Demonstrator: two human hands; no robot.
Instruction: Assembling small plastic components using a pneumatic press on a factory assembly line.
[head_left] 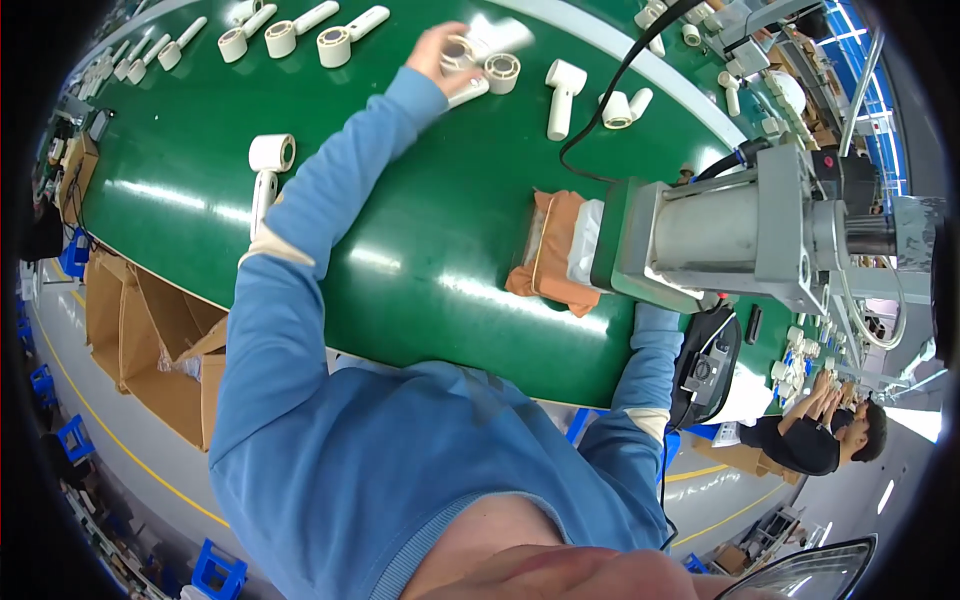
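My left hand [436, 56] reaches to the far side of the green table, its fingers closed around the round head of a white handheld dryer-like device [503, 38] whose handle is smeared by motion. Right beside it lies a second white device [503, 70], its ringed opening facing up. Another white device [563, 98] lies just to the right, with a shorter one [618, 108] past it. My right forearm [652, 350] runs under the grey metal press [710, 235], which hides the right hand. Orange-brown cloth [562, 255] wraps a block at the press's left side.
Several white devices [335, 45] stand in a row at the far left, and one [270, 155] lies near my left sleeve. A black cable [600, 130] crosses the table [430, 220]. Cardboard boxes [150, 350] stand lower left. A co-worker [810, 435] sits at the right.
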